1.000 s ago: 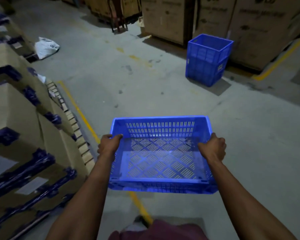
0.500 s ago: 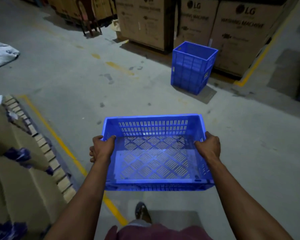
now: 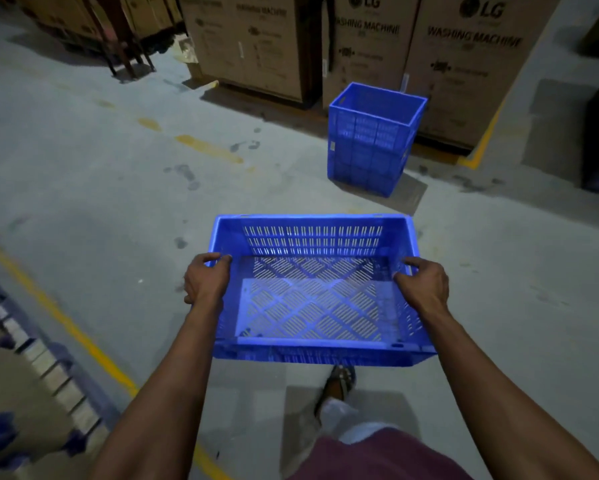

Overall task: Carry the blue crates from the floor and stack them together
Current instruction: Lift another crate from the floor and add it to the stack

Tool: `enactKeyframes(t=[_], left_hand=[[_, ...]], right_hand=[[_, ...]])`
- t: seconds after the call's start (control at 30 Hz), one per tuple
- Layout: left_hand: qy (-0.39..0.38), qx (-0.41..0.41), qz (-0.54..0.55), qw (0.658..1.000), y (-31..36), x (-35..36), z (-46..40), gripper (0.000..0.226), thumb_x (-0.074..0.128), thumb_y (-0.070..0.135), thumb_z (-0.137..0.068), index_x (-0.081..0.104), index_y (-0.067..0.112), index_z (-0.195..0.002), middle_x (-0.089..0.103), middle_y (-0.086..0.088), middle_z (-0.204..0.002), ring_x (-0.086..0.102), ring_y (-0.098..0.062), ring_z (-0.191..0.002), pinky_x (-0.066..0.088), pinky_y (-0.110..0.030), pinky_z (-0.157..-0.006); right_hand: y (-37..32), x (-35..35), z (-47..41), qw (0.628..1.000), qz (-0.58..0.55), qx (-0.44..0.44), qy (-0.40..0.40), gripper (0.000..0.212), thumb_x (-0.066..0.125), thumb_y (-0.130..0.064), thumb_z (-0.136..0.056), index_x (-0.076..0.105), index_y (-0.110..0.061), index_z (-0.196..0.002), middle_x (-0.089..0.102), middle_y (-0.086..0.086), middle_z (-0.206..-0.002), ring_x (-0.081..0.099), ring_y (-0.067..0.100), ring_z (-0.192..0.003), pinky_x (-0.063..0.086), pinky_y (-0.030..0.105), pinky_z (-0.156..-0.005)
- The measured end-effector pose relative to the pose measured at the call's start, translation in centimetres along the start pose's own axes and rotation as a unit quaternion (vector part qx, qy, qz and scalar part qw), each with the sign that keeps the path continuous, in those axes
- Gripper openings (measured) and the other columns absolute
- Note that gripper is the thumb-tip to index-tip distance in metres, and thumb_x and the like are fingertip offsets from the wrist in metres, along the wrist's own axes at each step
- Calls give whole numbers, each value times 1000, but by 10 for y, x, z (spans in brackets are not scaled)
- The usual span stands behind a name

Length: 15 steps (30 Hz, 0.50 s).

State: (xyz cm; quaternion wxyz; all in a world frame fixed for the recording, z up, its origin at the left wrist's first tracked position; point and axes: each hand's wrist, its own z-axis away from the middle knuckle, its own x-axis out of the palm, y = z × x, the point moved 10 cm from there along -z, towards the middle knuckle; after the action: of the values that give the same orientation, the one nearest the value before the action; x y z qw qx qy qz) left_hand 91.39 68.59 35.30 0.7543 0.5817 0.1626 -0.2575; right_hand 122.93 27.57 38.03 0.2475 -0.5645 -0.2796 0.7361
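Since the earlier frame, the stack of blue crates (image 3: 372, 140) on the floor (image 3: 118, 188) came nearer and now stands more in front of me, close before the washing machine cartons (image 3: 464, 64). I judge the carrying is almost finished and the placing on top is next. Between them and me, the blue crate (image 3: 318, 289) hangs level in the air. My left hand (image 3: 206, 282) grips its left rim, my right hand (image 3: 426, 285) grips its right rim. Yellow lines cross the grey concrete.
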Motion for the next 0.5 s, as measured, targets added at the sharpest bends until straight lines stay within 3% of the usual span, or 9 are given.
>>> enactKeyframes(t=[0.23,0.5], left_hand=[[18,-17,-17,1000,64,51,-122,43,69,68,-51,74,45,-87,76,0,-97,70,-32,-95,56,-51,-96],[17,-24,-10,1000,142,96,-249,35,71,66,-53,73,45,-81,76,-2,-102,69,-33,-97,55,-51,-98]], right_hand=[[-92,67,-113,999,-12,-11,-39,30,76,-23,-71,78,-28,-101,76,12,-101,69,36,-99,54,39,-95],[-208,139,-237,997,-16,-36,-61,24,74,-20,-75,75,-28,-97,71,4,-81,70,30,-82,51,29,-73]])
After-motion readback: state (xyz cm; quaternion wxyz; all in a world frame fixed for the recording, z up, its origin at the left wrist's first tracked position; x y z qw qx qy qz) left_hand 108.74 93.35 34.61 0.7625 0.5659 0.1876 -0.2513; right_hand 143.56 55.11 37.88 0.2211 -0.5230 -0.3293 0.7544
